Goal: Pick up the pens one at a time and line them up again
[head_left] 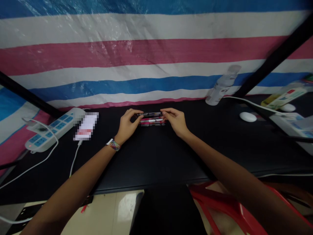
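Several pens, some pink and white (153,120) and some dark, lie side by side on the black table (158,156). My left hand (127,124) pinches the left end of the farthest dark pen (152,114) between thumb and fingers, and a patterned band circles that wrist. At the pen's other end, the thumb and fingers of my right hand (176,121) close on its tip. The pen lies level, parallel to the others and just beyond them. Whether it touches the table is too small to make out.
Left stand a white power strip (55,129) and a blurred phone (86,126) on a cable. Rightward are a clear bottle (221,88), a white mouse (248,117), a second bottle (283,96) and another power strip (293,125). Striped sheeting hangs behind; a red stool (220,202) sits below.
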Tool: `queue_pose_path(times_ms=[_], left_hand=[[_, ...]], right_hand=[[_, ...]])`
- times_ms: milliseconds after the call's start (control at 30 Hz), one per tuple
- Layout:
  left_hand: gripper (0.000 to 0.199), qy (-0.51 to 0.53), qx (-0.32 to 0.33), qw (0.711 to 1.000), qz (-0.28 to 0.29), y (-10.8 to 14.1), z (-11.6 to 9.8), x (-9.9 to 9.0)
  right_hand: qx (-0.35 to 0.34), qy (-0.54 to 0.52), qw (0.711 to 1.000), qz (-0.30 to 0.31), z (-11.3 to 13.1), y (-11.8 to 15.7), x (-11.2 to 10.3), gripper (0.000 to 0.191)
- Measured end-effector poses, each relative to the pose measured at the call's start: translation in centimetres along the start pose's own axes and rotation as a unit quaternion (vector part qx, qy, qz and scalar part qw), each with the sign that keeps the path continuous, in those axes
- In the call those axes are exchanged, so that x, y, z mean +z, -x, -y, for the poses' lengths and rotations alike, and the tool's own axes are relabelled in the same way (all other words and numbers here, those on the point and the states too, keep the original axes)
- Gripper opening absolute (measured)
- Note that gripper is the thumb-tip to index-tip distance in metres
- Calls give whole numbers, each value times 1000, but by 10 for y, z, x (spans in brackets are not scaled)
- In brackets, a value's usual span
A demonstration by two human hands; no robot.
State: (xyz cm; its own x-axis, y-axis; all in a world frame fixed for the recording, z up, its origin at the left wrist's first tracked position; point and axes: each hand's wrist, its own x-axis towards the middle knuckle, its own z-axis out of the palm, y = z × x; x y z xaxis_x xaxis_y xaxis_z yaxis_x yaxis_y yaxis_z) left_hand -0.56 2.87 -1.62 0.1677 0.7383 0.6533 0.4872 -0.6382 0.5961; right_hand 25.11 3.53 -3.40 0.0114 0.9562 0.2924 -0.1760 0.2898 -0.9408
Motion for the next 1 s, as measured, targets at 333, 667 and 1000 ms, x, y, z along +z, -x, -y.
queue_pose_path(times_ms=[333, 667, 1000], left_hand=[[16, -40, -12, 998, 39, -8, 8, 6], [15, -85, -108, 988, 69, -26, 19, 19], [20, -72, -146, 982, 98, -27, 17, 17]], right_hand=[[-119, 229, 966, -4, -6, -7, -13, 15], [-30, 319, 947, -22, -15, -47, -14, 22], [-61, 388, 919, 24, -15, -42, -14, 24]])
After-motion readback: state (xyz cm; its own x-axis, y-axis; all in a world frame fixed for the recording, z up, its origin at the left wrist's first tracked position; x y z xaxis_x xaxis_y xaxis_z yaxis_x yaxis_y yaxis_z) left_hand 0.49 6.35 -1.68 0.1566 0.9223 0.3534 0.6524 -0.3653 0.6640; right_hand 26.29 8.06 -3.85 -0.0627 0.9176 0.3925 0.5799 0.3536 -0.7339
